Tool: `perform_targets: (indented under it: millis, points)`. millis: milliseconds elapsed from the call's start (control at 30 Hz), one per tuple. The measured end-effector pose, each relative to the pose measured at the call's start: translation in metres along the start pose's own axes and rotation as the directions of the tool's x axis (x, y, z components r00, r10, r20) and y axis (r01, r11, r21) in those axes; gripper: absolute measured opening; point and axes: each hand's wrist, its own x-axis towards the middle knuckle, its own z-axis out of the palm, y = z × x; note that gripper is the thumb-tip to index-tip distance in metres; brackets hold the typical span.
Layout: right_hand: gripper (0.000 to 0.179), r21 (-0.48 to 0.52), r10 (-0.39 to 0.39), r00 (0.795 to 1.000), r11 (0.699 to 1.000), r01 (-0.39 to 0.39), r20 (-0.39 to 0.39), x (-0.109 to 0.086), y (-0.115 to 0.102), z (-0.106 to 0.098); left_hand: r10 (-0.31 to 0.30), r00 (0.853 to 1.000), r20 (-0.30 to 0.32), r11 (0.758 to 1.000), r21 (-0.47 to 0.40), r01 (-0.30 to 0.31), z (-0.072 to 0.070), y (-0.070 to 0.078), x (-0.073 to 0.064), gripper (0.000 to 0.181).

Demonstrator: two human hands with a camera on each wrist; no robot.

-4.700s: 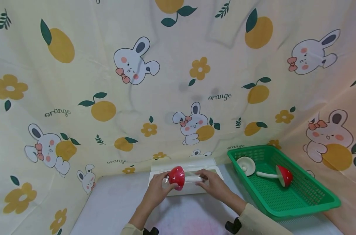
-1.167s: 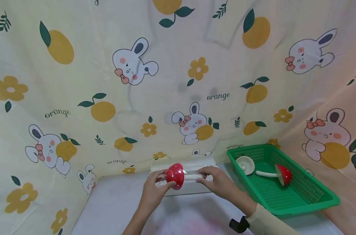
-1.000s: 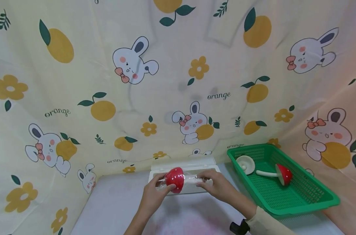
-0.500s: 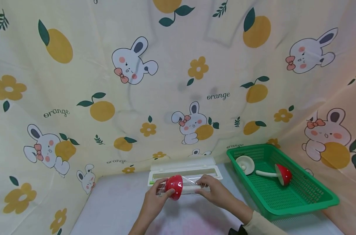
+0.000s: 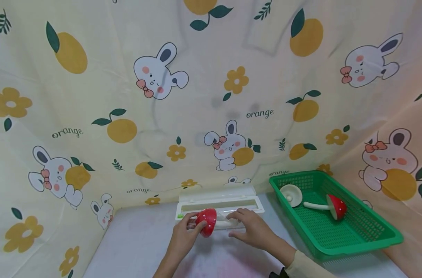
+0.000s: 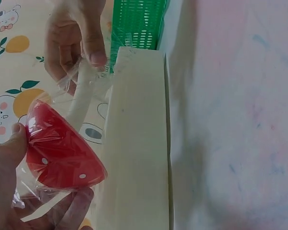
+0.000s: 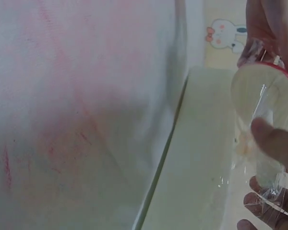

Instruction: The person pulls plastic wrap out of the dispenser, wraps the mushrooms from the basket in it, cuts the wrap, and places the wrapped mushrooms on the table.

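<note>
A toy mushroom with a red, white-dotted cap [image 5: 208,224] and a white stem [image 6: 81,96] lies sideways in clear plastic film [image 7: 264,103]. My left hand [image 5: 183,235] grips the cap, thumb on the near side and fingers behind, as the left wrist view also shows. Around the stem end, my right hand [image 5: 252,229] has its thumb and fingers spread apart, with loose film by the fingertips. Just behind and below the mushroom sits a long white film dispenser box [image 5: 257,207] with its lid [image 5: 216,193] raised and a green piece at its left end.
On the right stands a green basket [image 5: 357,251] holding a second red-capped mushroom [image 5: 337,207] and a white round piece with a knob [image 5: 291,195]. A patterned cloth [image 5: 197,116] hangs behind the pale table [image 5: 134,239].
The mushroom has come down and nearer, baring the dispenser's open top behind it. My right thumb and fingers, pinching the stem end half a second ago, have spread. The left hand keeps its grip.
</note>
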Motion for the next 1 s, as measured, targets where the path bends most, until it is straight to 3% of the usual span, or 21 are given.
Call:
perform_targets:
  millis: [333, 567, 667, 833, 1000]
  points:
    - [0.040, -0.016, 0.049, 0.998, 0.999, -0.050, -0.026, 0.005, 0.003, 0.008, -0.008, 1.000, -0.030, 0.999, 0.049, 0.010, 0.005, -0.004, 0.007, 0.067]
    - [0.029, -0.011, 0.075, 0.996, 0.997, -0.076, -0.050, 0.009, 0.007, 0.009, 0.082, 0.995, -0.057, 0.983, 0.169, -0.072, 0.003, -0.005, 0.012, 0.062]
    - [0.029, -0.002, 0.073, 0.996, 0.997, -0.074, -0.052, 0.010, 0.009, 0.010, 0.087, 0.996, -0.012, 0.985, 0.148, -0.085, -0.002, -0.006, 0.013, 0.061]
    - [0.028, 0.014, 0.056, 0.997, 0.998, -0.055, -0.053, 0.012, 0.012, 0.010, 0.032, 0.994, 0.106, 0.996, 0.075, -0.040, -0.011, -0.009, 0.013, 0.068]
    - [0.027, 0.026, 0.045, 0.998, 0.999, -0.044, -0.052, 0.017, 0.013, 0.008, 0.037, 0.989, 0.146, 0.994, 0.095, -0.052, -0.020, -0.011, 0.015, 0.073]
